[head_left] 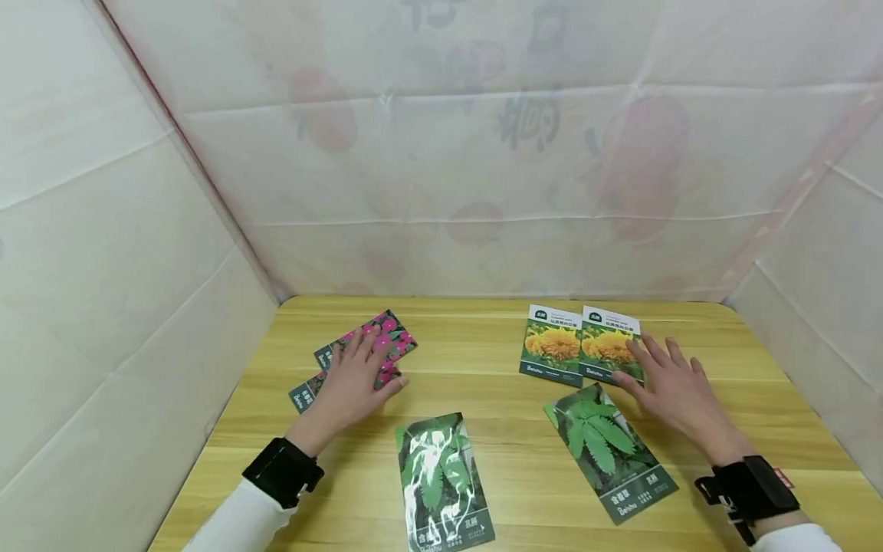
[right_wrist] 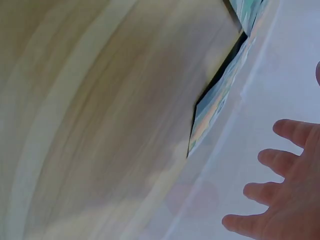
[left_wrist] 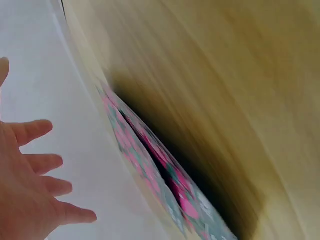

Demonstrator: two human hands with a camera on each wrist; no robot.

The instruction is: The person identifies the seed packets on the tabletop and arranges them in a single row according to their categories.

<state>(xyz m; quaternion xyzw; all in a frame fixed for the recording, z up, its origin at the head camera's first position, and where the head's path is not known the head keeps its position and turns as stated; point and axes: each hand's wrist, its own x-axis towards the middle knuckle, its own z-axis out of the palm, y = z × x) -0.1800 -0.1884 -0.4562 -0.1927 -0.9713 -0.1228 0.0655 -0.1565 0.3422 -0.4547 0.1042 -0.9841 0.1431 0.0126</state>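
Note:
In the head view my left hand (head_left: 350,392) is spread over two seed packets with pink flowers, an upper pink-flower packet (head_left: 403,336) and a lower one (head_left: 303,396), partly hiding both. The left wrist view shows this hand (left_wrist: 27,192) with fingers apart and raised off the pink-flower packets (left_wrist: 145,160), which lie one beside the other. My right hand (head_left: 679,391), fingers spread, hovers by the right yellow-flower packet (head_left: 607,343), its thumb and fingertips overlapping the packet's edge. In the right wrist view the palm (right_wrist: 295,190) holds nothing.
Left of that packet, a second yellow-flower packet (head_left: 550,349) lies against it at the back. Two green-leaf packets lie nearer, one at front centre (head_left: 441,479) and a tilted one (head_left: 612,456) below the right hand. White sheeting (head_left: 441,253) surrounds the wooden table (head_left: 476,322).

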